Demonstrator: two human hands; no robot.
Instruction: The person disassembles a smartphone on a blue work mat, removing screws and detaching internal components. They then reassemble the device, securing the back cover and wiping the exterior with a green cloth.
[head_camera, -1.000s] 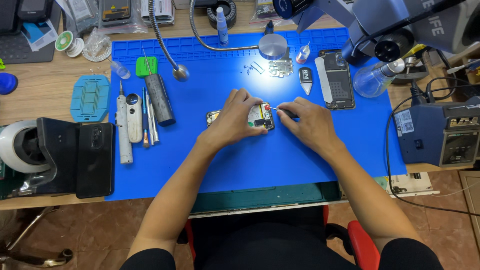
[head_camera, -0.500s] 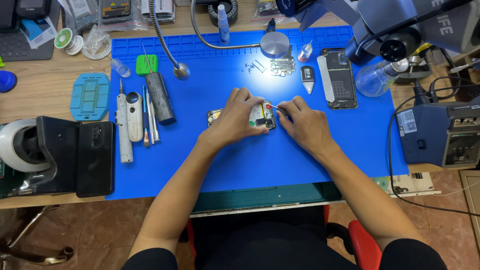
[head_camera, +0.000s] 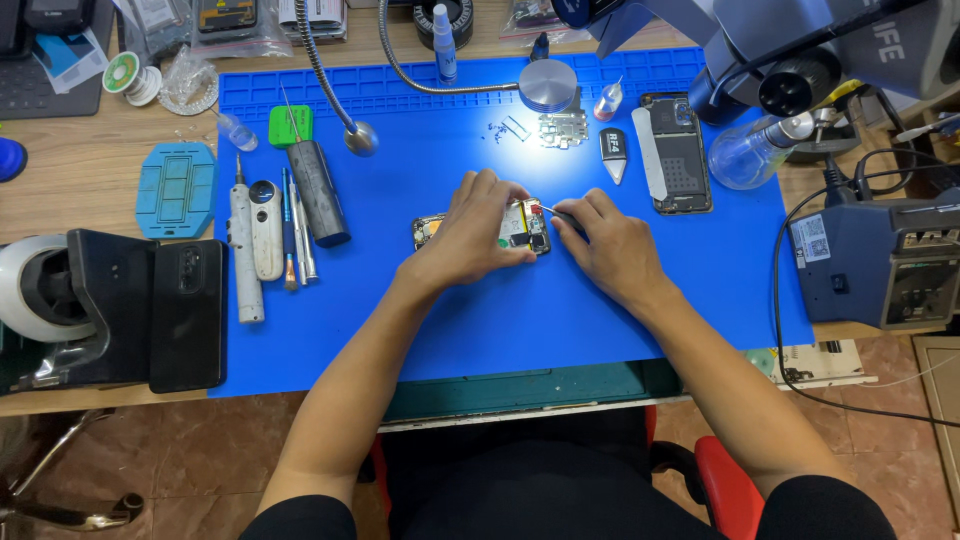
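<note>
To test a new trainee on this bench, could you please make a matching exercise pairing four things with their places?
Things:
1. opened phone
2. glass flask
3. black phone
4. teal tray

Places:
A. wooden desk, left of the blue mat, far side
B. under both hands, mid-mat
C. the mat's near left edge
D. the mat's far right corner

Pairs: 1-B, 2-D, 3-C, 4-A

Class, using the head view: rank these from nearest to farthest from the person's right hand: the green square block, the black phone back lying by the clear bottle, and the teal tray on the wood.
From the right hand:
1. Black phone back, up and to its right on the blue mat.
2. Green square block, far across the mat, upper left.
3. Teal tray, off the mat's left edge.
</note>
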